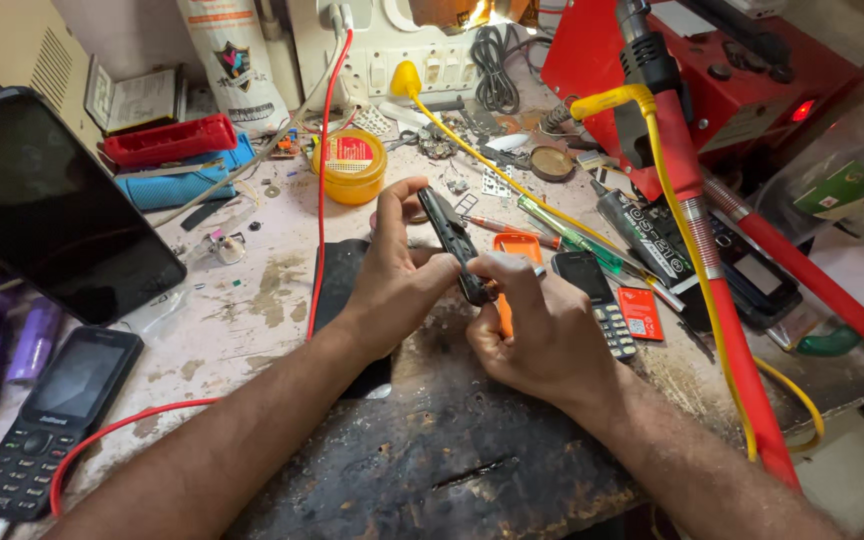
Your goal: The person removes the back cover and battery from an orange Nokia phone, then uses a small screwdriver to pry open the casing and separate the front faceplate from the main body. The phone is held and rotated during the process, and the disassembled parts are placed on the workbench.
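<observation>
Both hands work on a black phone body above a cluttered tabletop [252,300].

The left hand [392,275] wraps its fingers around the black phone body [452,245], holding it on edge above the tabletop. The right hand [537,335] pinches an orange-handled tool [504,310] against its lower end. A keypad phone [597,300] lies just beside the right hand, and a yellow tin [350,165] sits farther back.

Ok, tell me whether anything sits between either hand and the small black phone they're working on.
Nothing visible does. The left hand grips the black phone directly, holding it edge-on above the worn bench. The right hand meets the phone's lower end with its fingertips, pressing an orange-handled tool against it.
</observation>
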